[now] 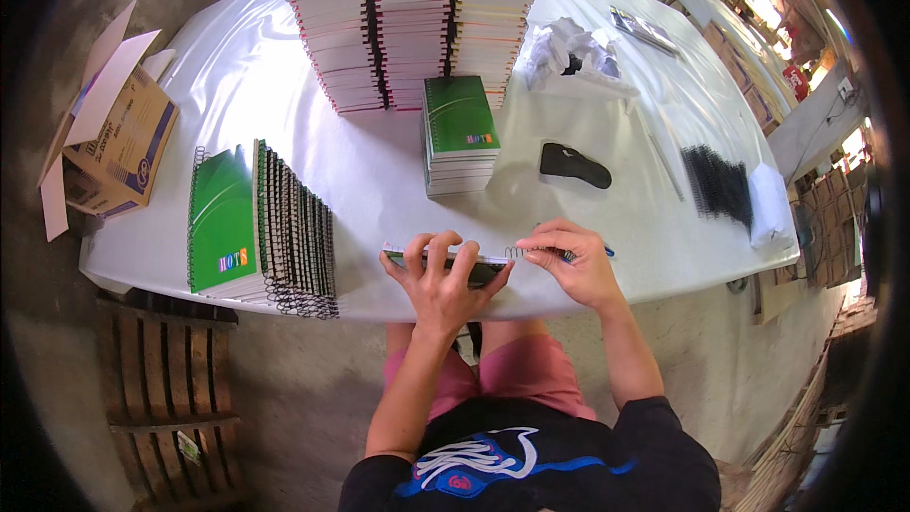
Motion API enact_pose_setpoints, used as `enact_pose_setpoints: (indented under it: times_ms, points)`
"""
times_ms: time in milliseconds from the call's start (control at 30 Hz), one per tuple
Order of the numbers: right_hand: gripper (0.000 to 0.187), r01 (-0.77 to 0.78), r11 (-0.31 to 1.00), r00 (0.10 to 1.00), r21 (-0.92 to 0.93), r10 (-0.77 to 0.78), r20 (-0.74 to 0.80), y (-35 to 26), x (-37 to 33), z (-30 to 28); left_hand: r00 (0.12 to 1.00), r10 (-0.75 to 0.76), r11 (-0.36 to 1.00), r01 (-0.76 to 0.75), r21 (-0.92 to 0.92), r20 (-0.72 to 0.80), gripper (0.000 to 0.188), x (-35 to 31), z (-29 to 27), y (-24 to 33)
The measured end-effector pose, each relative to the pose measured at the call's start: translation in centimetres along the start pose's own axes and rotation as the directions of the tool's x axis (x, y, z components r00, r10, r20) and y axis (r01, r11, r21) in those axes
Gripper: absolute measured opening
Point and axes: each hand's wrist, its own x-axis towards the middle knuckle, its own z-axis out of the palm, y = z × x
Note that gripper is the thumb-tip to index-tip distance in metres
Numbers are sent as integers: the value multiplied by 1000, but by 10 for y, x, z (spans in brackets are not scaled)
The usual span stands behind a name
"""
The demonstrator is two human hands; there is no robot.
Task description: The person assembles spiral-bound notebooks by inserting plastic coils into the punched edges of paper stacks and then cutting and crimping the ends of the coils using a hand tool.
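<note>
Near the table's front edge my left hand (439, 280) is closed around a notebook (488, 273), held on edge with its bound side up. My right hand (576, 265) pinches a wire spiral coil (517, 251) at the notebook's right end; part of the coil is hidden by my fingers. A blue tip (609, 251) of something pokes out beside my right hand. Beyond my hands stands a short stack of green-covered notebooks (462, 118). To the left, more green notebooks (224, 218) lie beside a row of notebooks with their spirals showing (299, 237).
Tall stacks of red, pink and yellow notebooks (412, 38) rise at the back. An open cardboard box (128, 142) sits at left. Rightward lie a black pouch-like item (574, 165), crumpled white plastic (573, 57), a pile of black coils (718, 185) and a white bundle (770, 204). A wooden bench (175, 398) stands lower left.
</note>
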Motion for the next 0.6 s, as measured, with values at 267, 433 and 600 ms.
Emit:
enact_pose_setpoints:
  times_ms: [267,433,600]
  points:
    - [22,-468,882,823,60,410,393,-8,10,-13,996,5,1000,-5,6,87,47,1,-7,0]
    - [27,-181,983,955,-21,181,233,-21,2,-4,987,18,999,-13,-35,158,46,-1,-12,-5]
    - [36,212,921,941,-325,-102,324,2,-1,-3,981,16,1000,-13,-18,196,43,0,-14,-4]
